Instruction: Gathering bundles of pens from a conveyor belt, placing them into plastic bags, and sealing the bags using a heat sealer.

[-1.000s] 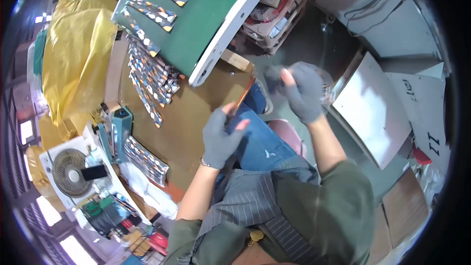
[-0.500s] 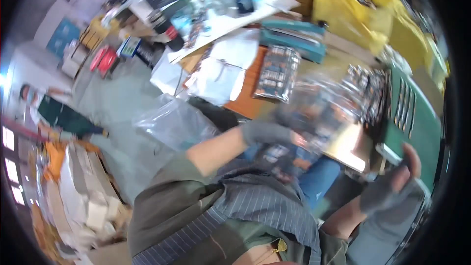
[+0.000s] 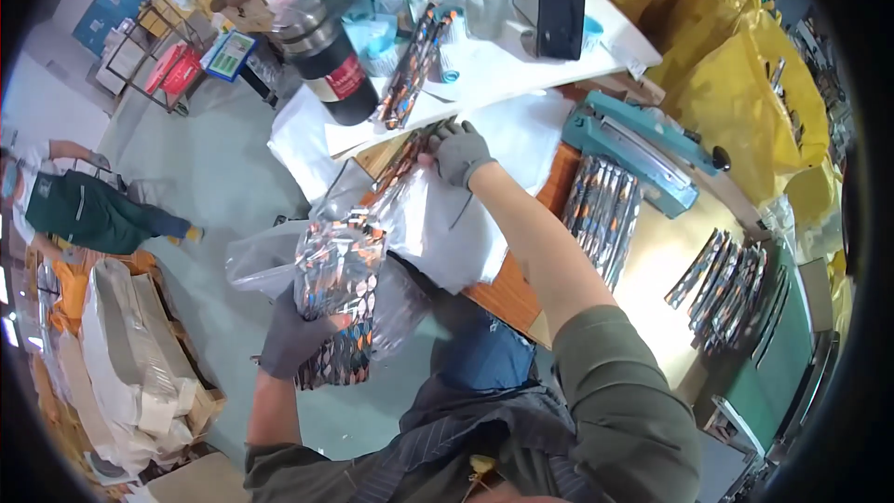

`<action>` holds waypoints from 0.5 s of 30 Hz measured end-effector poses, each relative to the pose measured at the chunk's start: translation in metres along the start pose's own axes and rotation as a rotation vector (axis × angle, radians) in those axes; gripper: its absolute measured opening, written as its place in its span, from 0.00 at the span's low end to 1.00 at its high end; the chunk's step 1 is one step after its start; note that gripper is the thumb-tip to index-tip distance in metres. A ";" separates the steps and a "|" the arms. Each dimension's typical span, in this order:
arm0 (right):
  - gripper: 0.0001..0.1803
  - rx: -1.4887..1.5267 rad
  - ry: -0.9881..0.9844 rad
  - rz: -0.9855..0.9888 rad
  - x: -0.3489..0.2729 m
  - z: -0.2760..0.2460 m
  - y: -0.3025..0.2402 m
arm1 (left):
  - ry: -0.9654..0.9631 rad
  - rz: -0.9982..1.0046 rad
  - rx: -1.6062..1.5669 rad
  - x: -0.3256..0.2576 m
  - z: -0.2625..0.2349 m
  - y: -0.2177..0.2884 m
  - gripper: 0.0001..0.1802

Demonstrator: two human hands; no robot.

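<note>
My left hand (image 3: pixel 296 337), in a grey fingerless glove, is closed round a bundle of thin black patterned strips (image 3: pixel 337 354) with orange, blue and white marks. Clear plastic wraps the bundle and gleams over its upper part. My right hand (image 3: pixel 458 155), gloved alike, reaches forward under the edge of the white shelf (image 3: pixel 596 56). Its fingers close on similar loose patterned strips (image 3: pixel 399 170), partly hidden by the hand. Beneath that hand lie clear plastic bags (image 3: pixel 456 233). More patterned strips (image 3: pixel 410 74) rest on the shelf above.
A black steel flask (image 3: pixel 326 65) and a phone (image 3: pixel 561 14) stand on the shelf. On the bench sit a teal bag sealer (image 3: pixel 643 149), a packed bundle (image 3: pixel 601 214) and loose strips (image 3: pixel 726 289). Yellow sacks (image 3: pixel 745 84) stand behind; a person (image 3: pixel 88 205) is at far left.
My left hand has carried the bagged bundle to the left. My right hand has left the right side and reached forward to the loose strips. The view has shifted.
</note>
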State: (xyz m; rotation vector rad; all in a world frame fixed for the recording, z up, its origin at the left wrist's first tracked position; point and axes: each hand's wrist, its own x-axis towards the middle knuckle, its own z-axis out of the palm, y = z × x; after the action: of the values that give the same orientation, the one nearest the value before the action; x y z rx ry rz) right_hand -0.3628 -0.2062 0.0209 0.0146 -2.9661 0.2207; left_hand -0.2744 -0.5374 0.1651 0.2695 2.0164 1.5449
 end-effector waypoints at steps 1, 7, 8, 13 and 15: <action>0.20 0.025 0.050 -0.019 0.003 0.004 -0.001 | 0.027 0.054 0.033 0.011 0.002 0.000 0.36; 0.14 0.175 0.159 -0.079 -0.047 -0.004 0.028 | 0.179 0.499 0.944 0.115 0.052 0.009 0.34; 0.15 0.089 0.146 -0.087 -0.057 -0.004 0.033 | 0.247 0.630 1.129 0.145 0.070 -0.001 0.34; 0.22 0.357 0.199 -0.030 -0.098 -0.027 0.035 | 0.491 0.884 1.504 0.305 0.139 -0.028 0.25; 0.24 0.435 0.270 -0.062 -0.137 -0.045 0.019 | 0.152 0.715 1.178 0.321 0.150 -0.016 0.23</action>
State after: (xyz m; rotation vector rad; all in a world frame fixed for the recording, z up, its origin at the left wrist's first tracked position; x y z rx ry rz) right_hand -0.2208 -0.1810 0.0390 0.1203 -2.5896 0.7862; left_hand -0.4487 -0.2634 0.0230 1.4647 2.9146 0.4546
